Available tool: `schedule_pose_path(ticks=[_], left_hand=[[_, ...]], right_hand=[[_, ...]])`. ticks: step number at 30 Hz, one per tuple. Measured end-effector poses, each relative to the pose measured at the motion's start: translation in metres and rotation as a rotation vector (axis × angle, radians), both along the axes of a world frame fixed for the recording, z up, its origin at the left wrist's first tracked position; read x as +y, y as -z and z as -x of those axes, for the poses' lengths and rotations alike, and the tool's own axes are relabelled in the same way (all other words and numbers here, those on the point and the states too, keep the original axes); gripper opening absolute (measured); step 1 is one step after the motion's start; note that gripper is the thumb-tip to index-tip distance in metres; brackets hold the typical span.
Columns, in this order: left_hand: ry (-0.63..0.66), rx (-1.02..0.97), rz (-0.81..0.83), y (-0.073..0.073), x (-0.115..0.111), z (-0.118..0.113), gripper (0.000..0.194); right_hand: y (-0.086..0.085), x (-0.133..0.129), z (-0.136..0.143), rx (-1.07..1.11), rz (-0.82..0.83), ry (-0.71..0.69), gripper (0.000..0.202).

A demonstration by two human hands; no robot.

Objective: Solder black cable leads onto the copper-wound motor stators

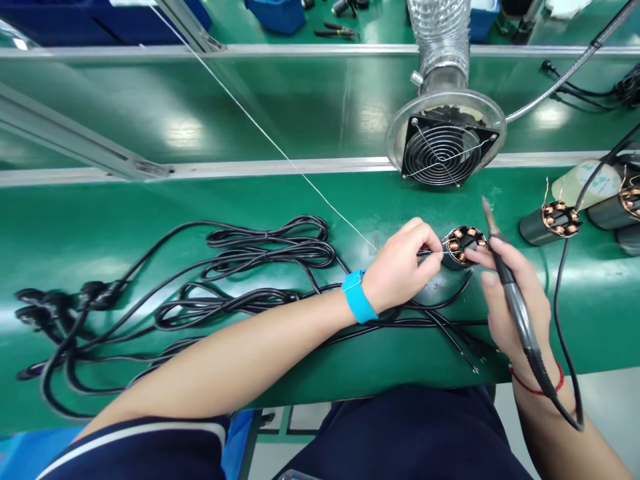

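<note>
Head view: left hand [406, 265] pinches wire [425, 253] beside stator [454, 248]; right hand [536, 301] grips soldering iron [520, 317], tip forward.

Blue wristband [359, 298]; red bracelet [523, 385]; white-striped navy sleeve [150, 457].

My left hand [405, 268] pinches a thin dark lead [424, 253] beside the stator [461, 241], a dark cylinder on the worktop [280, 197] with copper coils ringing its upper end. The soldering iron [519, 312] slants in my right hand [503, 320], tip clear.
</note>
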State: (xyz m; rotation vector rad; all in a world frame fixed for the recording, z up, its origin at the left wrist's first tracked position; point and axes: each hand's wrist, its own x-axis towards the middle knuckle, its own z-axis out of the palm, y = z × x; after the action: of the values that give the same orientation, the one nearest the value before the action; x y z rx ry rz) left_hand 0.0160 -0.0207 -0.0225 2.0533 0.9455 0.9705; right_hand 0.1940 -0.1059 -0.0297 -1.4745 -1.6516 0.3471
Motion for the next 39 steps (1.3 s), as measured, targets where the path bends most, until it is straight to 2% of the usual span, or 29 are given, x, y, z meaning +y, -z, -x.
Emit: schedule_pose_path(ticks=[3,5,7,10,13,17,23,27,33,39], left_hand=[[0.019,-0.045,0.066,0.0,0.002,0.0,0.014],[0.027,-0.121,0.196,-0.001,0.004,0.0,0.012],[0.041,-0.218,0.451,-0.005,0.008,0.001,0.013],[0.127,-0.24,0.906,-0.014,0.016,0.004,0.008],[0.13,-0.264,1.125,-0.021,0.022,0.009,0.014],[0.012,-0.359,1.155,-0.021,0.025,0.011,0.013],[-0.076,-0.301,1.058,-0.016,0.021,0.001,0.012],[-0.042,-0.294,1.072,-0.015,0.021,-0.003,0.013],[0.057,-0.266,1.091,-0.018,0.023,0.008,0.017],[0.048,-0.263,1.045,-0.018,0.02,0.006,0.018]], right_hand=[[-0.007,0.007,-0.003,-0.094,0.04,-0.042,0.044],[-0.01,0.013,-0.006,-0.112,0.044,-0.025,0.042],[-0.012,0.021,-0.009,-0.123,0.054,-0.028,0.043],[-0.013,0.037,-0.013,-0.159,0.105,-0.142,0.051],[-0.009,0.051,-0.015,-0.202,0.118,-0.257,0.055],[0.0,0.057,-0.014,-0.233,0.015,-0.261,0.053],[0.002,0.048,-0.014,-0.231,-0.082,-0.255,0.053],[0.0,0.047,-0.013,-0.203,-0.118,-0.239,0.054],[0.003,0.046,-0.013,-0.171,-0.136,-0.261,0.059],[0.002,0.047,-0.006,-0.229,-0.184,-0.282,0.059]])
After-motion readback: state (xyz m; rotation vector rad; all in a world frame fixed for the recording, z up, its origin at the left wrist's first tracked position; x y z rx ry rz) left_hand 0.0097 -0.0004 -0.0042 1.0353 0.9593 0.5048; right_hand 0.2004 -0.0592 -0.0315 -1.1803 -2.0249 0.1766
